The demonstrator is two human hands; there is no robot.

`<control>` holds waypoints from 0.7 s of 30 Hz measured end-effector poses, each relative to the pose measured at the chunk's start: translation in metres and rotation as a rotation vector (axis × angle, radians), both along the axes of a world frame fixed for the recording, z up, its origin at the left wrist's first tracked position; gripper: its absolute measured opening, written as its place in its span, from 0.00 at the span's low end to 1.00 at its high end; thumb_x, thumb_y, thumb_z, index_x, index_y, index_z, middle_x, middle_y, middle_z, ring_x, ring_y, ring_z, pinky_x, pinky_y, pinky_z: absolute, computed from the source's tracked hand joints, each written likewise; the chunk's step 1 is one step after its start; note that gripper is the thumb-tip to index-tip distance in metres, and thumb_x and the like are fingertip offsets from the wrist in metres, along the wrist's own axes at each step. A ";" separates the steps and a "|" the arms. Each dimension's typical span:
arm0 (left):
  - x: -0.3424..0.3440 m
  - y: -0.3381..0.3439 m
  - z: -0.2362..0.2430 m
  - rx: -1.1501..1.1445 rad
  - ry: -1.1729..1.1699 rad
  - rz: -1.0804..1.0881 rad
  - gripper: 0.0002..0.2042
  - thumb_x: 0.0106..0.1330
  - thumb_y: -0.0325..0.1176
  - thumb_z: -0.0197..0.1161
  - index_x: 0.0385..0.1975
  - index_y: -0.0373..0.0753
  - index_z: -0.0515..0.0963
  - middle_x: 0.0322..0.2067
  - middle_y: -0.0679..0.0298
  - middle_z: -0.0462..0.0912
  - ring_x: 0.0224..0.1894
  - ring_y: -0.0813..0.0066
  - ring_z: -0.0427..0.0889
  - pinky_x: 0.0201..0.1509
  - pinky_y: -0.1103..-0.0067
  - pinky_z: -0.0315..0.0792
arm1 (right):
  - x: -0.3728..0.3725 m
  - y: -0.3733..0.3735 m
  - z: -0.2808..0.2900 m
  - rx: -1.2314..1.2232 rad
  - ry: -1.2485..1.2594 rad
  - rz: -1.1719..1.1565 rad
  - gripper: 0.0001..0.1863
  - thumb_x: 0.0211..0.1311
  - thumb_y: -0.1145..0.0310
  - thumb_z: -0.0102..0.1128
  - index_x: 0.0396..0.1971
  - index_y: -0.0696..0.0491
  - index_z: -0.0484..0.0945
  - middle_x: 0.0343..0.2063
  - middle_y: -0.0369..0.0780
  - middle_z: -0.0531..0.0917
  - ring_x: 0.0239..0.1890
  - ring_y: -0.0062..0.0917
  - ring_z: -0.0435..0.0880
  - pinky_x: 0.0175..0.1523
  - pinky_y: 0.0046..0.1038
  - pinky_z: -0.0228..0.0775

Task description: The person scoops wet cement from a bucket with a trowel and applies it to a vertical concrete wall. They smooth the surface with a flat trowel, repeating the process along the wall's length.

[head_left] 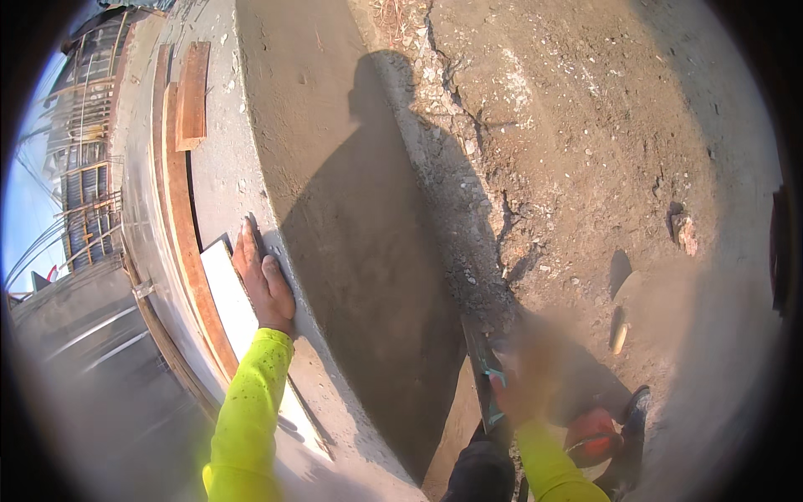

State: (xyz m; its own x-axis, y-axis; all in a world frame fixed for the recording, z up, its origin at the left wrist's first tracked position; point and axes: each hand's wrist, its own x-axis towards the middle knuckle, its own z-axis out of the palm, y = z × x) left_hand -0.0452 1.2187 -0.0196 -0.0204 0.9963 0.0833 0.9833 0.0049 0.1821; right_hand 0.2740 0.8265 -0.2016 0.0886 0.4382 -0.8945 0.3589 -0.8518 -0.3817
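Note:
My left hand [266, 283] lies open on the concrete top of a low wall [330, 351], its fingers stretched out beside a white board [230, 289]. Down at the lower right, my right hand [523, 389] is smeared by motion. It is closed on the teal handle of a long, flat, dark plastering trowel [477, 360]. The trowel stands near the bottom of the wall's smooth, damp-looking side face [360, 251]. My shadow falls across that face and onto the ground.
Reddish wooden planks [180, 192] lie along the wall top, with a shorter wood piece [193, 96] beside them. Rough, cracked dirt [577, 167] with rubble borders the wall. A red object [592, 435] sits by my legs. Scaffold-like poles [84, 167] stand at far left.

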 end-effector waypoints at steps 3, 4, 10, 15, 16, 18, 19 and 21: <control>0.038 -0.011 0.005 0.010 0.007 0.010 0.28 0.70 0.37 0.41 0.70 0.35 0.59 0.69 0.51 0.62 0.73 0.54 0.54 0.77 0.65 0.40 | 0.115 -0.015 0.056 0.046 -0.120 -0.396 0.22 0.65 0.50 0.60 0.43 0.55 0.73 0.26 0.42 0.79 0.31 0.31 0.79 0.40 0.35 0.70; 0.051 -0.021 -0.002 0.012 0.008 0.011 0.28 0.70 0.36 0.41 0.70 0.35 0.59 0.69 0.52 0.62 0.73 0.55 0.54 0.77 0.65 0.40 | 0.164 -0.033 0.045 0.166 -0.139 -0.513 0.20 0.67 0.52 0.59 0.43 0.54 0.72 0.24 0.38 0.74 0.28 0.21 0.72 0.35 0.30 0.67; 0.075 -0.083 -0.012 0.015 0.189 -0.073 0.27 0.73 0.37 0.45 0.70 0.36 0.58 0.69 0.50 0.62 0.69 0.49 0.61 0.74 0.64 0.54 | 0.449 -0.131 -0.022 0.296 -0.727 -0.468 0.21 0.67 0.56 0.58 0.48 0.57 0.70 0.28 0.47 0.79 0.30 0.39 0.80 0.39 0.38 0.70; 0.344 -0.231 -0.083 0.160 -0.003 -0.312 0.27 0.69 0.32 0.54 0.69 0.36 0.60 0.62 0.50 0.71 0.63 0.51 0.71 0.67 0.63 0.66 | 0.588 -0.213 -0.103 0.068 -1.053 -0.099 0.32 0.63 0.55 0.61 0.61 0.54 0.63 0.53 0.56 0.74 0.55 0.52 0.73 0.60 0.47 0.65; 0.386 -0.298 -0.101 -0.054 -0.138 -0.307 0.28 0.67 0.30 0.54 0.68 0.35 0.61 0.61 0.50 0.72 0.61 0.52 0.73 0.65 0.65 0.67 | 0.576 -0.197 -0.107 0.093 -1.039 -0.068 0.33 0.61 0.55 0.62 0.62 0.54 0.63 0.53 0.54 0.73 0.57 0.51 0.71 0.62 0.46 0.61; 0.460 -0.425 -0.158 -0.438 -0.307 -0.404 0.29 0.63 0.25 0.57 0.66 0.35 0.62 0.60 0.48 0.71 0.61 0.49 0.72 0.65 0.65 0.67 | 0.557 -0.192 -0.153 0.314 -0.901 -0.058 0.34 0.59 0.55 0.64 0.62 0.53 0.65 0.52 0.51 0.72 0.57 0.51 0.70 0.63 0.48 0.60; 0.488 -0.497 -0.183 -0.694 -0.459 -0.347 0.30 0.61 0.25 0.61 0.66 0.34 0.62 0.61 0.46 0.69 0.62 0.46 0.70 0.66 0.65 0.66 | 0.541 -0.188 -0.179 0.451 -0.701 -0.039 0.34 0.59 0.55 0.65 0.62 0.52 0.65 0.53 0.51 0.72 0.56 0.50 0.71 0.61 0.48 0.62; 0.533 -0.632 -0.221 -1.139 -0.341 -0.282 0.37 0.56 0.33 0.70 0.66 0.32 0.61 0.62 0.44 0.66 0.65 0.44 0.65 0.68 0.63 0.64 | 0.496 -0.179 -0.207 0.487 -0.467 0.102 0.32 0.58 0.57 0.64 0.60 0.52 0.66 0.54 0.51 0.72 0.57 0.49 0.70 0.61 0.47 0.63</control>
State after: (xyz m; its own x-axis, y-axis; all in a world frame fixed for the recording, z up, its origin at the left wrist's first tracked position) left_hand 0.4873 0.5866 -0.2403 0.3579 0.4694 -0.8072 0.8785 0.1238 0.4615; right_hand 0.7704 0.6475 -0.4086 0.3545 0.8079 -0.4708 0.6486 -0.5751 -0.4986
